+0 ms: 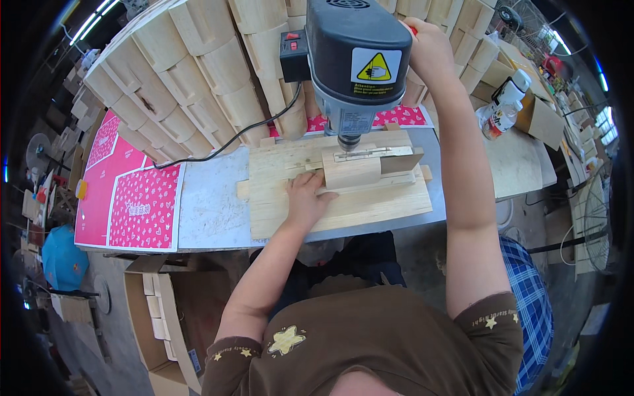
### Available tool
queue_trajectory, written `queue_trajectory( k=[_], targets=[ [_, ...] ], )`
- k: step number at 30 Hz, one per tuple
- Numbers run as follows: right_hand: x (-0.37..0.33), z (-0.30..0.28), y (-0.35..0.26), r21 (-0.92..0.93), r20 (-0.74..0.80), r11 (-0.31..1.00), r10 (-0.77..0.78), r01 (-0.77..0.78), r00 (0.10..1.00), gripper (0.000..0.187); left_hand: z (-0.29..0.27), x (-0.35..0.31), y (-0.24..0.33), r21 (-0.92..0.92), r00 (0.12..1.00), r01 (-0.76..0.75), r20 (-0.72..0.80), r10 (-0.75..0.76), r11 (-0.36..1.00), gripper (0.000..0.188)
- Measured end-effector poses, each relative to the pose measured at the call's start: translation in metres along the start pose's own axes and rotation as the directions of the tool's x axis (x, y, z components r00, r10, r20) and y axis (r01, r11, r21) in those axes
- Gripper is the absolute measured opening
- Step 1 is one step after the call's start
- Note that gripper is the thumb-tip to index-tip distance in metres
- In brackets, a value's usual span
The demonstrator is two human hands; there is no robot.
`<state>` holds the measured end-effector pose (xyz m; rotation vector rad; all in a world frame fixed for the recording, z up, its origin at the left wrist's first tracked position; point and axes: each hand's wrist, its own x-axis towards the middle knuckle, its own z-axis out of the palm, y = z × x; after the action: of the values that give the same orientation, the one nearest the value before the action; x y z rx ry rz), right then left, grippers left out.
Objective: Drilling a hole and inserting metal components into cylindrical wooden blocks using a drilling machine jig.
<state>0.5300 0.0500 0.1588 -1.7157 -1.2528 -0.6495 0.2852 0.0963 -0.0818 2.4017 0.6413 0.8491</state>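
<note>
A dark blue-grey drill press (360, 53) stands in the middle, its chuck (349, 140) right above a pale curved wooden block (352, 170). The block lies on a flat wooden board (284, 214) fitted with strips and an upright wooden piece (399, 163) at its right. My left hand (309, 199) rests on the board and holds the block's left end, thumb along the near side. At the machine's upper right, my right hand (426, 46) is closed round a red-ended lever handle (412, 30), mostly hidden by the fingers. The drill tip cannot be made out clearly.
Tall stacks of similar wooden blocks (198, 72) rise behind the machine. A black cable (244, 132) runs leftward over the pink patterned sheet (142, 208). Bottles (505, 105) and a cardboard box (538, 122) stand at the right. An open carton (155, 317) with blocks sits below left.
</note>
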Motion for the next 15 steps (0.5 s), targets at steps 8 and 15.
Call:
queue_trajectory(
  k=[8, 15],
  targets=[
    [-0.086, -0.054, -0.056, -0.011, 0.085, 1.0, 0.012, -0.012, 0.996, 0.021, -0.004, -0.004, -0.003, 0.009, 0.996, 0.062, 0.059, -0.063, 0.998, 0.053],
    [-0.182, -0.015, -0.03, 0.125, -0.077, 0.991, -0.04, 0.05, 0.996, 0.01, -0.002, -0.002, 0.001, 0.029, 0.999, 0.024, 0.033, -0.025, 0.999, 0.046]
  ],
)
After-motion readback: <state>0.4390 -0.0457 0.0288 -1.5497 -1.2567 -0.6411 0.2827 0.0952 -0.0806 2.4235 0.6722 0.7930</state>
